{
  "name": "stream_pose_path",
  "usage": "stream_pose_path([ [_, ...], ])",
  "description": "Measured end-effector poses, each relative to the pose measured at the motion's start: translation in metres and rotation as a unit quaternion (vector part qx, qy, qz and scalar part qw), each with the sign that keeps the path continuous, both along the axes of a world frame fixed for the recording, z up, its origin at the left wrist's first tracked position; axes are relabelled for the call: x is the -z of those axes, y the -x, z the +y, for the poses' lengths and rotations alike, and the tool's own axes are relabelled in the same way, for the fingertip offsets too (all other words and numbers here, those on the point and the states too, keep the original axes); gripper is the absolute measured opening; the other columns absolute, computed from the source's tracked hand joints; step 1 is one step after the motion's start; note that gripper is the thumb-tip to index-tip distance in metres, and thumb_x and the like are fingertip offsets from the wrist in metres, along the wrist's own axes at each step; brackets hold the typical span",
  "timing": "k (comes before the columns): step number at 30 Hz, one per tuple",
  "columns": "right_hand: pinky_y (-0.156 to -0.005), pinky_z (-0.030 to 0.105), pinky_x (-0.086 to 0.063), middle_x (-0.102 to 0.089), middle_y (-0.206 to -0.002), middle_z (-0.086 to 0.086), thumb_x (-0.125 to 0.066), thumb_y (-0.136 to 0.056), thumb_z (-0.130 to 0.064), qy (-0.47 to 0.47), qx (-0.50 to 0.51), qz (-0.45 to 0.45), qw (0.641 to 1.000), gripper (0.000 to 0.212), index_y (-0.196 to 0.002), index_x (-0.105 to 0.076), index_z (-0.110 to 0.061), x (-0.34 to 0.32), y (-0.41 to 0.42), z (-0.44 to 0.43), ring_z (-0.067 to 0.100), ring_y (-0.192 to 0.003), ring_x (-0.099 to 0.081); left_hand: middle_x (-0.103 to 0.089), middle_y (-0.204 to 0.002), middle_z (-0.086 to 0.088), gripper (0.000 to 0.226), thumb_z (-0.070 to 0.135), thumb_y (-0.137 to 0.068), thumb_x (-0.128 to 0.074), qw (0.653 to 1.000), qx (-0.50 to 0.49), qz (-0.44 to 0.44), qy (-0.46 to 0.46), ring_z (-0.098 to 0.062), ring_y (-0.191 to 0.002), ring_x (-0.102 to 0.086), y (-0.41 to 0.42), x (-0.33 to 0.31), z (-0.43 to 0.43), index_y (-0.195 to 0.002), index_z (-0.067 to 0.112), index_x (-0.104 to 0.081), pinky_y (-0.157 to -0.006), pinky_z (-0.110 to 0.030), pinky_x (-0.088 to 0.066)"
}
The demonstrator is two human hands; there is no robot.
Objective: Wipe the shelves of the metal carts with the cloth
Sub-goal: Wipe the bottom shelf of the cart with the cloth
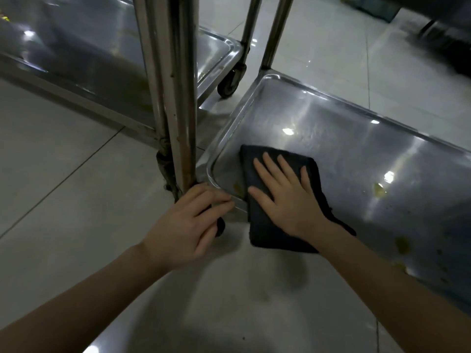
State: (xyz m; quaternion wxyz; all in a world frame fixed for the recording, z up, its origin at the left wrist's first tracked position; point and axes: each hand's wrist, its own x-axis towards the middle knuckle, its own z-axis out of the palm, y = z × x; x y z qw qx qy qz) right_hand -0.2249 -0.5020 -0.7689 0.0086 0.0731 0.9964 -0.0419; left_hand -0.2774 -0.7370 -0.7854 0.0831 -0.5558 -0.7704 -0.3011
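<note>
Head view, right hand (288,200) fingers flat on cloth (254,156), left hand (183,225) gripping cart post (183,98), second cart (102,47) behind, yellow stains (379,191)

The only camera sat on the head, facing forward and steeply down. It was near the low cart shelf (331,138) and the floor (63,174).

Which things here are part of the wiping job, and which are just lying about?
Job: dark folded cloth; right hand flat on it; near cart's stained steel shelf; left hand holding its corner; second steel cart shelf behind.
Just there: grey tiled floor; black caster wheel; dark shapes in the far corner.
</note>
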Motion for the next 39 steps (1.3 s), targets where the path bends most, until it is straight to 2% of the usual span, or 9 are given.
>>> stream_pose_path([
  [2, -0.117, 0.052, 0.010, 0.002, -0.164, -0.009, -0.017, -0.097, -0.066, 0.002, 0.042, -0.001, 0.999, 0.068, -0.156, -0.005, -0.035, 0.000, 0.043, 0.010, 0.016, -0.150, 0.005, -0.060, -0.122, -0.018, 0.035, 0.010, -0.093, -0.043, 1.000, -0.006, 0.002, -0.006, -0.035, -0.113, -0.056, 0.000, 0.002, 0.000, -0.118, -0.003, -0.064, -0.099, -0.049, -0.045],
  [6, -0.114, 0.059, 0.015, 0.008, -0.164, -0.010, -0.011, -0.093, -0.072, 0.038, 0.103, -0.031, 0.993, 0.073, -0.156, -0.001, -0.036, -0.003, 0.108, 0.007, 0.020, -0.150, 0.013, -0.060, -0.120, -0.018, 0.035, 0.007, -0.091, -0.043, 1.000, -0.013, -0.009, -0.003, -0.036, -0.111, -0.056, -0.001, 0.002, 0.001, -0.117, -0.003, -0.065, -0.099, -0.047, -0.045],
  [11, -0.115, 0.059, 0.011, 0.002, -0.163, -0.014, -0.006, -0.089, -0.074, -0.015, -0.049, 0.028, 0.998, 0.076, -0.156, -0.004, -0.038, 0.001, 0.039, -0.022, 0.018, -0.150, 0.008, -0.060, -0.119, -0.020, 0.033, 0.006, -0.092, -0.043, 1.000, 0.006, 0.007, -0.003, -0.035, -0.111, -0.056, 0.001, -0.001, -0.003, -0.116, -0.004, -0.064, -0.102, -0.046, -0.043],
  [14, -0.116, 0.056, 0.012, 0.001, -0.162, -0.019, -0.006, -0.088, -0.076, 0.009, -0.078, 0.008, 0.997, 0.074, -0.154, -0.006, -0.043, 0.001, 0.018, -0.016, 0.011, -0.149, 0.009, -0.060, -0.120, -0.020, 0.036, 0.010, -0.095, -0.039, 1.000, 0.017, 0.016, -0.008, -0.035, -0.112, -0.056, 0.003, 0.000, -0.003, -0.117, -0.005, -0.064, -0.104, -0.046, -0.041],
  [22, -0.111, 0.063, 0.019, 0.010, -0.163, -0.014, -0.011, -0.092, -0.074, 0.041, 0.121, -0.033, 0.991, 0.074, -0.155, 0.002, -0.038, -0.002, 0.144, 0.003, 0.021, -0.149, 0.016, -0.061, -0.118, -0.021, 0.036, 0.004, -0.090, -0.043, 1.000, 0.004, 0.022, -0.009, -0.037, -0.114, -0.056, 0.002, 0.002, -0.002, -0.117, -0.007, -0.064, -0.104, -0.048, -0.041],
  [27, -0.113, 0.062, 0.010, 0.001, -0.163, -0.016, -0.007, -0.090, -0.074, 0.000, -0.089, 0.046, 0.995, 0.073, -0.154, -0.002, -0.039, 0.011, 0.061, -0.025, 0.017, -0.150, 0.007, -0.062, -0.117, -0.019, 0.036, 0.009, -0.090, -0.043, 0.999, 0.009, 0.050, 0.005, -0.038, -0.108, -0.055, 0.003, 0.000, -0.005, -0.115, -0.005, -0.065, -0.105, -0.045, -0.040],
  [29, -0.115, 0.059, 0.008, -0.003, -0.163, -0.017, -0.007, -0.089, -0.075, -0.003, -0.120, 0.040, 0.992, 0.073, -0.154, -0.005, -0.042, 0.013, 0.047, -0.015, 0.014, -0.150, 0.005, -0.063, -0.117, -0.018, 0.036, 0.009, -0.089, -0.043, 0.999, 0.009, 0.052, 0.003, -0.038, -0.105, -0.056, 0.003, 0.000, -0.005, -0.115, -0.004, -0.066, -0.105, -0.045, -0.040],
  [36, -0.107, 0.063, 0.021, 0.009, -0.163, -0.015, -0.011, -0.095, -0.068, 0.067, 0.131, -0.024, 0.989, 0.067, -0.154, 0.001, -0.039, 0.004, 0.165, 0.013, 0.022, -0.149, 0.016, -0.063, -0.116, -0.018, 0.039, 0.010, -0.089, -0.042, 0.999, -0.016, 0.035, 0.017, -0.038, -0.102, -0.061, -0.001, 0.002, -0.004, -0.117, -0.004, -0.065, -0.105, -0.052, -0.040],
  [39, -0.108, 0.064, 0.018, 0.011, -0.162, -0.019, -0.010, -0.097, -0.062, 0.052, 0.039, -0.018, 0.998, 0.063, -0.154, 0.004, -0.040, 0.004, 0.145, -0.004, 0.023, -0.149, 0.015, -0.063, -0.115, -0.017, 0.039, 0.011, -0.090, -0.041, 1.000, -0.019, 0.022, 0.010, -0.037, -0.100, -0.062, -0.001, 0.001, -0.004, -0.117, -0.003, -0.066, -0.105, -0.050, -0.040],
])
